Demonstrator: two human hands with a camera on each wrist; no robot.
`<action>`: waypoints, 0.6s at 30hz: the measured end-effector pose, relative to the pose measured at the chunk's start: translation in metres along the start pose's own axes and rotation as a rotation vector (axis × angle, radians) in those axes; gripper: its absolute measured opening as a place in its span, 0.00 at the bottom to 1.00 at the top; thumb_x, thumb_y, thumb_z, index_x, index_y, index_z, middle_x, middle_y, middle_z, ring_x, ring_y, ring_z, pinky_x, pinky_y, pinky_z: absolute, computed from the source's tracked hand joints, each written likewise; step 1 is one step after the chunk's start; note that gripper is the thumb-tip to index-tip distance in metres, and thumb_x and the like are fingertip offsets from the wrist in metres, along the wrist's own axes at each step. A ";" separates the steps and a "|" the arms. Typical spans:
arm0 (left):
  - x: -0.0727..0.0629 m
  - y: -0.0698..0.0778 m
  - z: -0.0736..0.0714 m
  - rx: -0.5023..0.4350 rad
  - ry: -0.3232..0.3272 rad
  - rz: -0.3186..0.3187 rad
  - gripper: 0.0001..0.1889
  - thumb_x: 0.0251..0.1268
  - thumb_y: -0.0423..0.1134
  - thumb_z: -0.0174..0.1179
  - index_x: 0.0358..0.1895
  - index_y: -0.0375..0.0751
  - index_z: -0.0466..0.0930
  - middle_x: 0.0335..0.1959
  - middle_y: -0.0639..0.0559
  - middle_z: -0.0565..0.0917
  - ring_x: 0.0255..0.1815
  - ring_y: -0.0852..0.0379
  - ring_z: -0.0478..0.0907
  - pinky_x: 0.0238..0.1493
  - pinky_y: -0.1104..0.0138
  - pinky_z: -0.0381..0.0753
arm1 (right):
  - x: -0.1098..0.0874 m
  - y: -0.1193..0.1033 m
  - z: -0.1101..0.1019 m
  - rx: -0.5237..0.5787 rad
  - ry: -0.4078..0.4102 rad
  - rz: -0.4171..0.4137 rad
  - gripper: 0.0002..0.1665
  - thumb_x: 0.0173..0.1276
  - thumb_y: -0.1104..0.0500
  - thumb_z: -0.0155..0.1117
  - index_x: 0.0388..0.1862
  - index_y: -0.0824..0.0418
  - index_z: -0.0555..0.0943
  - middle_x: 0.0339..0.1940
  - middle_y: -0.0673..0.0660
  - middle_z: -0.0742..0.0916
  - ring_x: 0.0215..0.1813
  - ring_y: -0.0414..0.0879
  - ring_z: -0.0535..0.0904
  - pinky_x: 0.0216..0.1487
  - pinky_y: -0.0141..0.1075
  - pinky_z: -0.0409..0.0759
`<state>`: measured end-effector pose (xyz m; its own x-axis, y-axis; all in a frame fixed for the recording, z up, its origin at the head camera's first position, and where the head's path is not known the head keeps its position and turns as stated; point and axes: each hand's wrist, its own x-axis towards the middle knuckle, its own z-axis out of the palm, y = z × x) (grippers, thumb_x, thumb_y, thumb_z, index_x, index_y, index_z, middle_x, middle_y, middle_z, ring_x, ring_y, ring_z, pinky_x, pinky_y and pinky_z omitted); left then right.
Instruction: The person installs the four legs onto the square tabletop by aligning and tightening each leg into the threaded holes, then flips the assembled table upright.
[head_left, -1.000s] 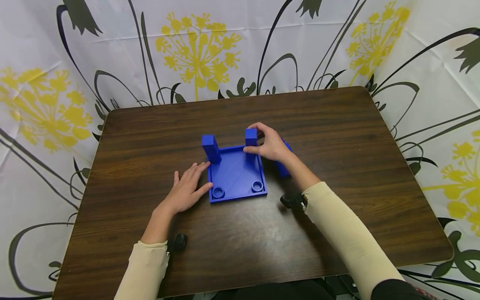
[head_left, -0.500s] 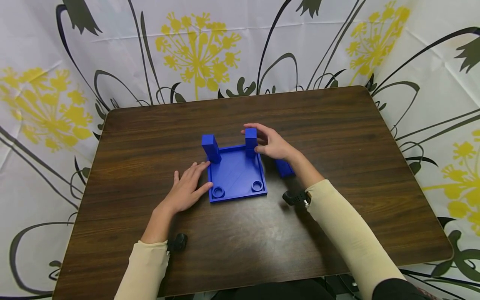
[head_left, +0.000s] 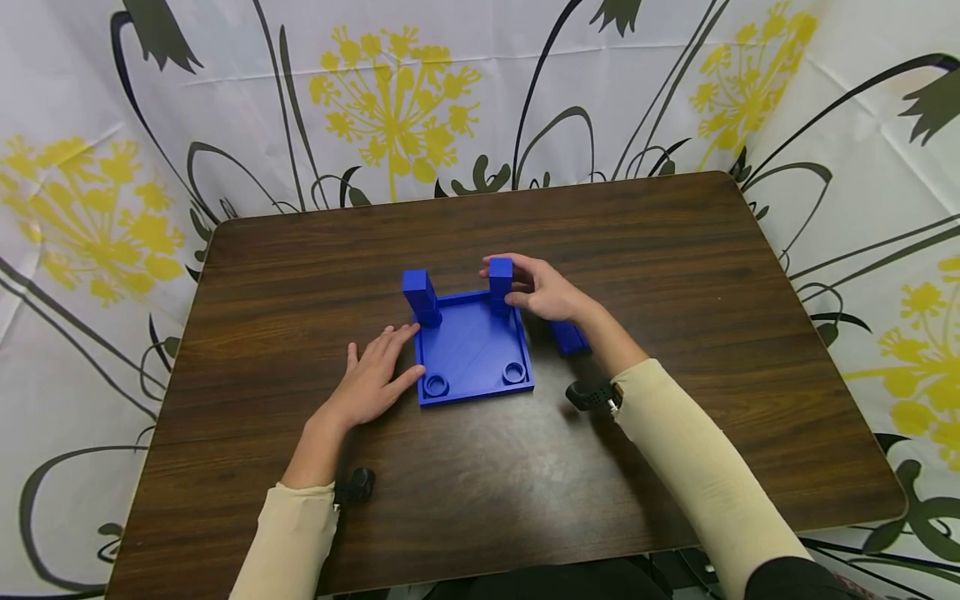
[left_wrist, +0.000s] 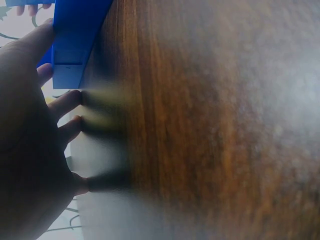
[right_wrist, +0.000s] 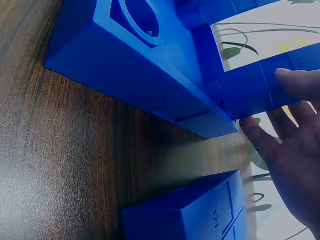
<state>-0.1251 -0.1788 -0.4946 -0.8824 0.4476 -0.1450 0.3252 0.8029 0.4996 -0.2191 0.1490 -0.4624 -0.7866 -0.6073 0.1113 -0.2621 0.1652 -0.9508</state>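
A square blue tray-like base (head_left: 478, 346) with a raised rim lies on the table. Round sockets show in its two near corners. Blue square posts stand upright at the far corners, a left post (head_left: 421, 296) and a right post (head_left: 500, 283). My right hand (head_left: 551, 289) holds the right post, thumb on its near side and fingers behind it. In the right wrist view, the thumb (right_wrist: 297, 82) lies against the post's face, fingertips near its foot. My left hand (head_left: 369, 379) lies with fingers spread, thumb and forefinger touching the base's left wall.
More blue blocks (head_left: 568, 337) lie to the right of the base, partly hidden by my right hand and forearm. The brown wooden table (head_left: 315, 258) reaches back to a flower-patterned cloth (head_left: 480, 108). Black wrist cameras hang under both forearms.
My right thumb has shifted from across the front of the right post to its right side, and the fingers reach further left behind it. My left hand stays in place.
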 end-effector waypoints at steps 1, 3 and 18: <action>0.000 0.000 0.000 -0.001 -0.001 0.000 0.36 0.73 0.62 0.47 0.79 0.59 0.47 0.78 0.47 0.54 0.79 0.43 0.42 0.64 0.30 0.30 | 0.000 0.002 -0.001 0.000 -0.001 -0.005 0.35 0.65 0.77 0.58 0.71 0.65 0.67 0.64 0.65 0.79 0.67 0.53 0.73 0.66 0.48 0.68; 0.000 0.000 0.000 -0.001 -0.001 -0.001 0.36 0.73 0.62 0.47 0.79 0.59 0.47 0.78 0.47 0.54 0.79 0.43 0.42 0.64 0.30 0.30 | 0.000 0.004 -0.001 0.000 -0.002 -0.015 0.34 0.64 0.77 0.59 0.70 0.66 0.68 0.64 0.67 0.78 0.66 0.53 0.74 0.66 0.48 0.68; 0.000 0.000 0.001 0.001 -0.004 -0.007 0.36 0.73 0.63 0.47 0.79 0.60 0.47 0.79 0.48 0.53 0.79 0.44 0.41 0.65 0.30 0.29 | -0.007 -0.028 0.001 -0.061 0.040 0.064 0.34 0.64 0.73 0.65 0.69 0.71 0.69 0.66 0.67 0.75 0.68 0.60 0.70 0.64 0.53 0.70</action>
<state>-0.1250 -0.1786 -0.4959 -0.8833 0.4435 -0.1517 0.3194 0.8064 0.4977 -0.2057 0.1479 -0.4364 -0.8241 -0.5628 0.0633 -0.2432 0.2507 -0.9370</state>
